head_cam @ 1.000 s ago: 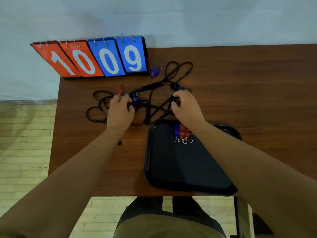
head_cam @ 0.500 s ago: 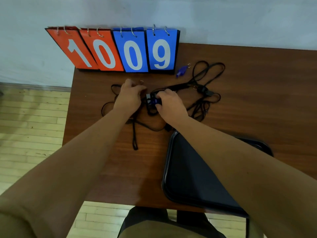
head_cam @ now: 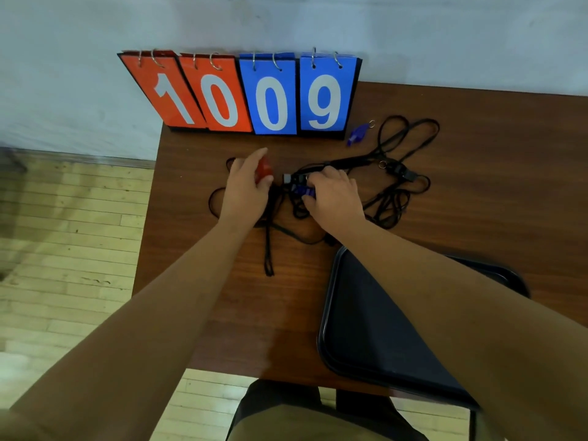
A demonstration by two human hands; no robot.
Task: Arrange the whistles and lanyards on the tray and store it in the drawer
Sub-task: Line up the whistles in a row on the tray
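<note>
Under your left grip (head_cam: 245, 189) and right grip (head_cam: 334, 198) lies a dark brown wood-grain tabletop (head_cam: 477, 202), stretching on to their right. Just beyond them an orange-and-blue flip scoreboard (head_cam: 273, 100) reading 1009 stands against a pale blue-grey painted wall (head_cam: 445, 33). Left of your left grip, past the tabletop's edge, you see a light wooden plank floor (head_cam: 70, 249), with a dull grey skirting strip (head_cam: 95, 155) at the wall's foot.

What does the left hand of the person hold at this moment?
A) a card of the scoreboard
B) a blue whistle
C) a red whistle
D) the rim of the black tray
C: the left hand grips a red whistle between thumb and fingers, while the right hand pinches a blue whistle among the black lanyards.
</note>
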